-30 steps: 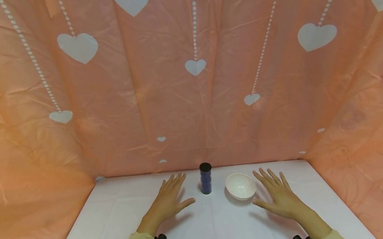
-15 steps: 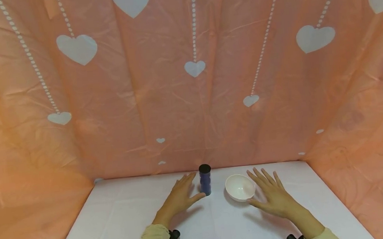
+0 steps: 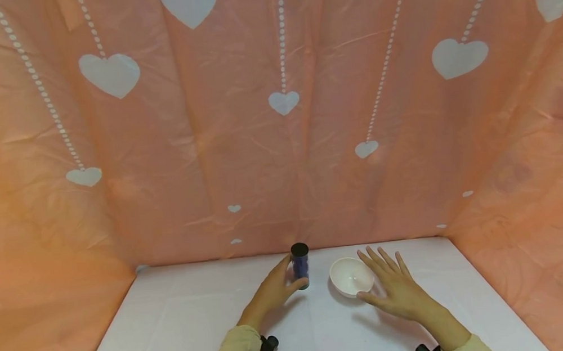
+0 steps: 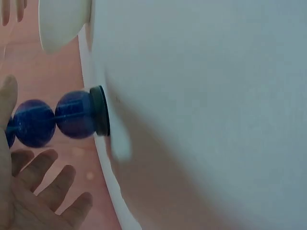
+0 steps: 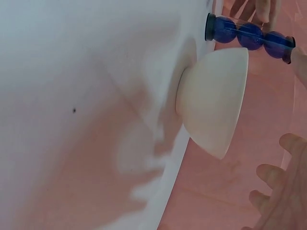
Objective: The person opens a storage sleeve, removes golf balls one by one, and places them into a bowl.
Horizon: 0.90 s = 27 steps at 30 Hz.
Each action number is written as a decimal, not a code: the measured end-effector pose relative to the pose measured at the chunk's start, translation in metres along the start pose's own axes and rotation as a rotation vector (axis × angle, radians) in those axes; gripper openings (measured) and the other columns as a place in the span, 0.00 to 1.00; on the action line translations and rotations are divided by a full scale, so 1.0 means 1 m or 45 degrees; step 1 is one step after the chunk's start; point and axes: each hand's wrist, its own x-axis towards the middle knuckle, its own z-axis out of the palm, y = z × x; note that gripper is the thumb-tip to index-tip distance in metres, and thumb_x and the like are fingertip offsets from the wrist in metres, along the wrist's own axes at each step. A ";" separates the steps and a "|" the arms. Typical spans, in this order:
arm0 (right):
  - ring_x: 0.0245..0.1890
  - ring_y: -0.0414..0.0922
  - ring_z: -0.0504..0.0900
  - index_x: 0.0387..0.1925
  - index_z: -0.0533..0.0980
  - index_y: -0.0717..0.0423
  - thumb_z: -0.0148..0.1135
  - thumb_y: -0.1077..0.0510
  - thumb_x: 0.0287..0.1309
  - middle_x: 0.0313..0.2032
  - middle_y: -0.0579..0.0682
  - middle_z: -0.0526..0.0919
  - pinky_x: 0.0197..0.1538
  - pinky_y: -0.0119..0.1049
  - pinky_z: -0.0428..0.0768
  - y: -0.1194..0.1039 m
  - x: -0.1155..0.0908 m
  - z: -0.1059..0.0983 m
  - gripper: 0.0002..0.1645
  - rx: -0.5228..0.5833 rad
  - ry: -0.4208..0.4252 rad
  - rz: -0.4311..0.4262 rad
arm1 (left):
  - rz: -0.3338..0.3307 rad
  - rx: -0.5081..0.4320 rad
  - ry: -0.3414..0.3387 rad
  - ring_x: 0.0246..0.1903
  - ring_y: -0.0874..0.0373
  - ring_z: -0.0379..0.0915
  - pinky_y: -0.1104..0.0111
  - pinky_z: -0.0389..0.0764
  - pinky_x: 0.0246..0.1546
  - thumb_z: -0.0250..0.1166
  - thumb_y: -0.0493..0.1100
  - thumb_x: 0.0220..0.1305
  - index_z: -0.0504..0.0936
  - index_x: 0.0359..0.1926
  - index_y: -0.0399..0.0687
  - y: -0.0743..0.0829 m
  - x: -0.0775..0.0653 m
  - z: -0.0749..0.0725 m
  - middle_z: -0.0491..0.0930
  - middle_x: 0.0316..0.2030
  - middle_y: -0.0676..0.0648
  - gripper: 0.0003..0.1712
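A clear tube with dark caps stands upright near the back of the table, and the left wrist view shows blue balls stacked inside it. My left hand is at the tube's left side, its thumb in front and its spread fingers behind, not curled round it. To the tube's right sits a white bowl, which the right wrist view shows from the side. My right hand is held above the table at the bowl's right, fingers spread, thumb overlapping the near rim in the head view.
A white cloth covers the table. Orange curtains with white hearts hang close behind it and along both sides. Dark wrist cameras sit below each hand.
My left hand has moved right, up to the tube, with its thumb now overlapping the tube's lower part. My right hand has shifted slightly left toward the bowl. Tube and bowl stay in place.
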 end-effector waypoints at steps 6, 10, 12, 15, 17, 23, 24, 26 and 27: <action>0.83 0.65 0.52 0.85 0.58 0.46 0.69 0.29 0.65 0.84 0.56 0.57 0.79 0.71 0.41 -0.002 0.003 -0.002 0.58 0.005 -0.019 0.005 | 0.029 -0.051 0.043 0.74 0.37 0.68 0.41 0.66 0.74 0.71 0.53 0.74 0.64 0.79 0.46 0.004 0.000 0.000 0.76 0.71 0.37 0.42; 0.82 0.66 0.53 0.85 0.59 0.46 0.69 0.30 0.65 0.83 0.57 0.58 0.78 0.71 0.41 -0.003 0.004 -0.001 0.57 0.017 -0.006 -0.006 | 0.066 -0.083 0.071 0.70 0.37 0.74 0.41 0.69 0.72 0.72 0.48 0.74 0.69 0.73 0.44 0.004 0.003 0.003 0.80 0.66 0.35 0.35; 0.82 0.66 0.53 0.85 0.59 0.46 0.69 0.30 0.65 0.83 0.58 0.59 0.80 0.69 0.40 -0.003 0.005 0.000 0.56 0.035 -0.001 -0.009 | 0.075 -0.103 0.084 0.67 0.37 0.77 0.42 0.71 0.71 0.72 0.47 0.73 0.70 0.73 0.43 0.003 0.005 0.006 0.82 0.64 0.35 0.34; 0.82 0.66 0.53 0.85 0.58 0.45 0.69 0.31 0.66 0.83 0.57 0.59 0.80 0.67 0.38 -0.005 0.005 0.002 0.56 0.059 0.002 -0.017 | 0.057 -0.146 0.121 0.64 0.38 0.79 0.43 0.74 0.69 0.72 0.46 0.73 0.70 0.74 0.42 0.001 0.009 0.010 0.83 0.63 0.36 0.34; 0.82 0.66 0.53 0.85 0.58 0.44 0.69 0.31 0.66 0.83 0.57 0.58 0.81 0.67 0.37 -0.007 0.007 0.003 0.56 0.085 0.000 -0.017 | 0.046 -0.186 0.153 0.63 0.37 0.80 0.44 0.76 0.67 0.72 0.45 0.73 0.71 0.74 0.42 0.001 0.011 0.013 0.83 0.62 0.35 0.34; 0.84 0.64 0.50 0.86 0.56 0.43 0.68 0.30 0.66 0.84 0.55 0.55 0.80 0.68 0.36 -0.016 0.014 0.002 0.56 0.137 -0.052 0.010 | 0.029 -0.288 0.221 0.61 0.37 0.82 0.48 0.81 0.62 0.73 0.42 0.73 0.76 0.70 0.42 0.001 0.013 0.018 0.83 0.61 0.35 0.29; 0.84 0.64 0.50 0.86 0.55 0.42 0.68 0.30 0.66 0.84 0.54 0.55 0.80 0.68 0.36 -0.017 0.015 0.002 0.57 0.137 -0.059 0.015 | 0.030 -0.292 0.225 0.60 0.37 0.82 0.48 0.81 0.62 0.73 0.41 0.73 0.76 0.69 0.42 0.001 0.013 0.018 0.83 0.61 0.35 0.28; 0.84 0.63 0.50 0.86 0.55 0.42 0.68 0.30 0.66 0.84 0.54 0.55 0.80 0.69 0.37 -0.019 0.016 0.002 0.57 0.141 -0.068 0.021 | 0.042 -0.285 0.229 0.59 0.36 0.83 0.48 0.82 0.61 0.73 0.41 0.73 0.76 0.68 0.40 0.002 0.013 0.019 0.84 0.60 0.34 0.27; 0.84 0.63 0.50 0.86 0.55 0.42 0.69 0.30 0.66 0.84 0.54 0.55 0.80 0.69 0.38 -0.020 0.017 0.002 0.57 0.144 -0.068 0.020 | 0.043 -0.282 0.229 0.59 0.36 0.83 0.48 0.82 0.61 0.73 0.41 0.73 0.77 0.68 0.40 0.003 0.013 0.020 0.84 0.60 0.34 0.27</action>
